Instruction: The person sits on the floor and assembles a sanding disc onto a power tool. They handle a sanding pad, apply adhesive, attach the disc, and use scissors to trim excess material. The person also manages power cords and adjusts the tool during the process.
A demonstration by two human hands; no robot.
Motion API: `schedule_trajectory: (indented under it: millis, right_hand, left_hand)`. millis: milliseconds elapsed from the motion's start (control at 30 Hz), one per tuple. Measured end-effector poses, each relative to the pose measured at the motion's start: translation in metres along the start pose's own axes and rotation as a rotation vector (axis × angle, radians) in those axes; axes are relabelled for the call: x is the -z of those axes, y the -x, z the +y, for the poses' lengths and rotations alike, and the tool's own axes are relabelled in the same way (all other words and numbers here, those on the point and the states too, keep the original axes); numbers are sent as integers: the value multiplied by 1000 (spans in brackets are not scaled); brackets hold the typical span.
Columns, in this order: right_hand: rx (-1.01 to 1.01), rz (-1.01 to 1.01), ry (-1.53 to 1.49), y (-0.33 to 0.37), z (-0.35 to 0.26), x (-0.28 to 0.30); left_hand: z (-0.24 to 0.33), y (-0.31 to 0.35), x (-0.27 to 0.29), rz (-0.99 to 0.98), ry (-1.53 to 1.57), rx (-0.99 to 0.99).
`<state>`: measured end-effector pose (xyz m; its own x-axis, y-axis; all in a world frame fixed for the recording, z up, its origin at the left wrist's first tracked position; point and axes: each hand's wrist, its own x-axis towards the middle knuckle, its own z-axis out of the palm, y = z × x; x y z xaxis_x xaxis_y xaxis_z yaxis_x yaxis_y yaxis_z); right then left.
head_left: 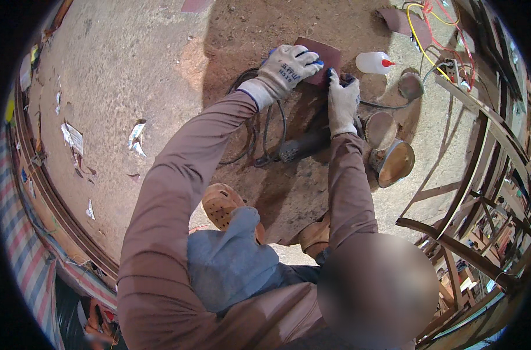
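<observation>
Both my hands wear pale work gloves with blue on the fingers. A dark reddish-brown sheet (329,56), which looks like sandpaper, is between them. My left hand (286,71) grips its left side, with fingers bent over the face. At its lower right edge, my right hand (343,100) pinches it, thumb on top; its other fingers are partly hidden. Below the hands lies a dark power tool (305,147) with a vented end, partly covered by my right forearm. Its black cord (266,131) loops beside my left wrist.
Right of my hands are a white squeeze bottle (371,62) with a red tip, a round disc (411,86), another disc (381,129) and an open tin (396,164). Beyond lie a power strip (450,71), a yellow cable (421,36) and wooden frames (472,175). Paper scraps (136,139) litter the left floor.
</observation>
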<state>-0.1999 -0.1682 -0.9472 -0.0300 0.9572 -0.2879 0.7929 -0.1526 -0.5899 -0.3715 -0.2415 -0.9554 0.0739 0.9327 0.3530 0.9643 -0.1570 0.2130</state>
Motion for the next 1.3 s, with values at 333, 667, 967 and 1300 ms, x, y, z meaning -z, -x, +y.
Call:
schedule_trajectory:
  millis: [333,667,967,1300]
  right_hand:
    - [-46,-14,-230,-12,11,-3]
    - [-323,-312,-790,-32,-5,6]
    - [223,-577,-1058,4,-42,58]
    - [205,-534,-1128,25,-66,113]
  left_hand:
    - [18,14,9,-161,-114,-83]
    - [-4,-18,6,-32,37,46]
    - [25,-18,72,89,1261,670]
    - [50,-30,153,-59,1183,702]
